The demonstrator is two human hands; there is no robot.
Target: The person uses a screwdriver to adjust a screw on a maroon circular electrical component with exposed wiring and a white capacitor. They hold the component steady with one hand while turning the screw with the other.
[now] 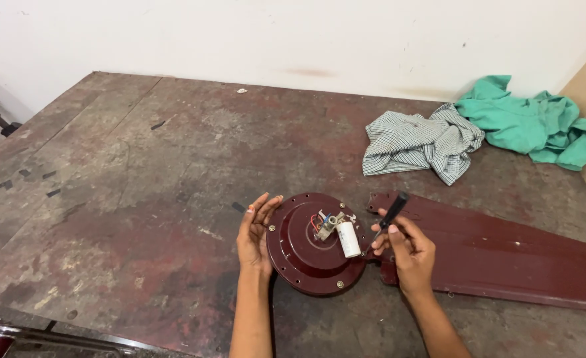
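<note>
Workbench (140, 199) first: we have a broad, worn metal-topped table stained dark red and grey, running to the white wall (273, 33) at the far side, with small dark scraps scattered over its left part. On the right lies a long maroon fan blade (505, 258), its inner end touching the motor housing. Far right sit two crumpled cloths, a green one (531, 122) against the wall and a striped grey one (419, 142) just beside it on the left. Near the middle of the near edge we see the round maroon fan motor housing (306, 252), flat on the table, with brass-coloured screws around its rim, a white cylindrical capacitor (348, 239) lying on it and a small wired terminal block (326, 225) just left of that. Our left hand (254, 235) is flat and open, fingers straight, pressed against the housing's left rim to steady it. Our right hand (405, 248) is closed around a black-handled screwdriver (386, 222), whose tip points down at the housing's right rim where the blade meets it. We judge the step to be working a screw at that joint; the next move calls for seating the tip squarely and keeping the housing from turning.
</note>
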